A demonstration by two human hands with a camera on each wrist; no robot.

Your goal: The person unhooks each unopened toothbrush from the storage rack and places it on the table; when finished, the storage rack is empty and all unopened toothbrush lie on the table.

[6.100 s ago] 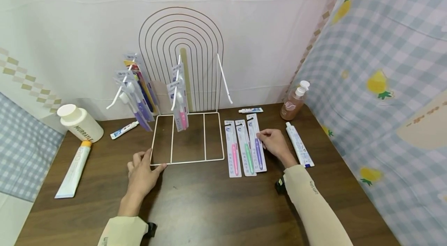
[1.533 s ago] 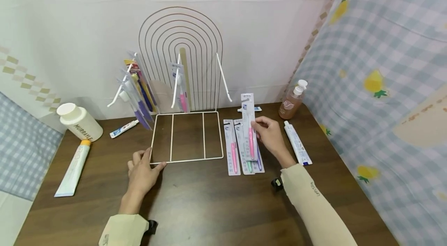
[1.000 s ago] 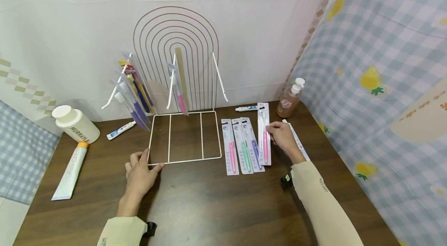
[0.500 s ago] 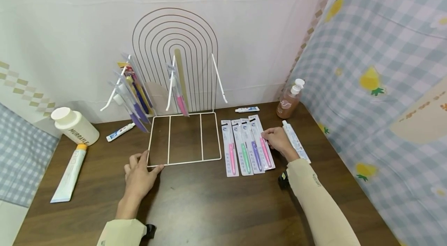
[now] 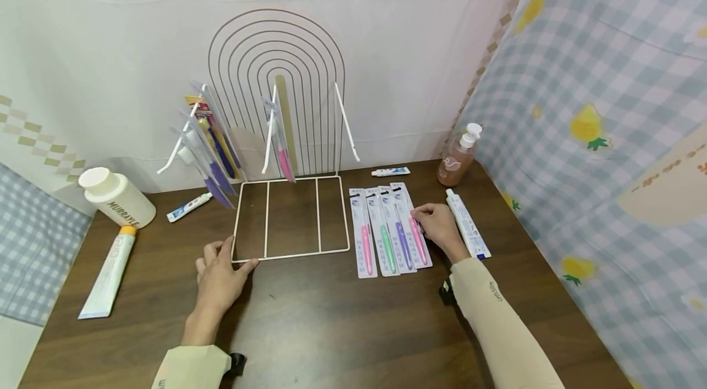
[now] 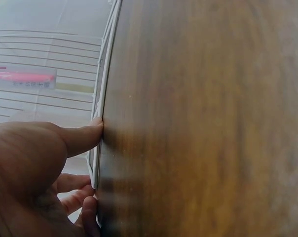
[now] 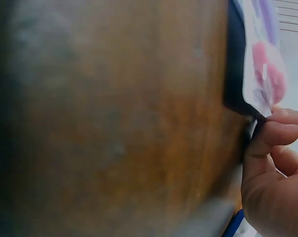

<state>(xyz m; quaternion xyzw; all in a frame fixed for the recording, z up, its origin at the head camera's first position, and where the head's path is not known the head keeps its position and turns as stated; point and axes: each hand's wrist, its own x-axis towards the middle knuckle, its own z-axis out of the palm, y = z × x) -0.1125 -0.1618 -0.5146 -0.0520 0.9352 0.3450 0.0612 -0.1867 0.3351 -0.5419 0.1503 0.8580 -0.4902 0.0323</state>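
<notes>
Thumb and fingertips of the right hand (image 5: 438, 226) meet in a narrow pinch on the right edge of a pink toothbrush pack (image 5: 418, 242), which lies at the right end of a row on the table (image 5: 331, 327). Left of it come a purple pack (image 5: 404, 245), a green pack (image 5: 388, 248) and a second pink pack (image 5: 367, 248). The left hand (image 5: 218, 275) has a wider grip: it holds the front left corner of the white wire rack (image 5: 293, 255), thumb against the front bar, fingertips at the side bar. Farther out, a toothpaste tube (image 5: 467, 226) lies just right of the right hand, a brown pump bottle (image 5: 456, 163) stands behind it, and an orange-capped tube (image 5: 110, 272) lies at far left.
</notes>
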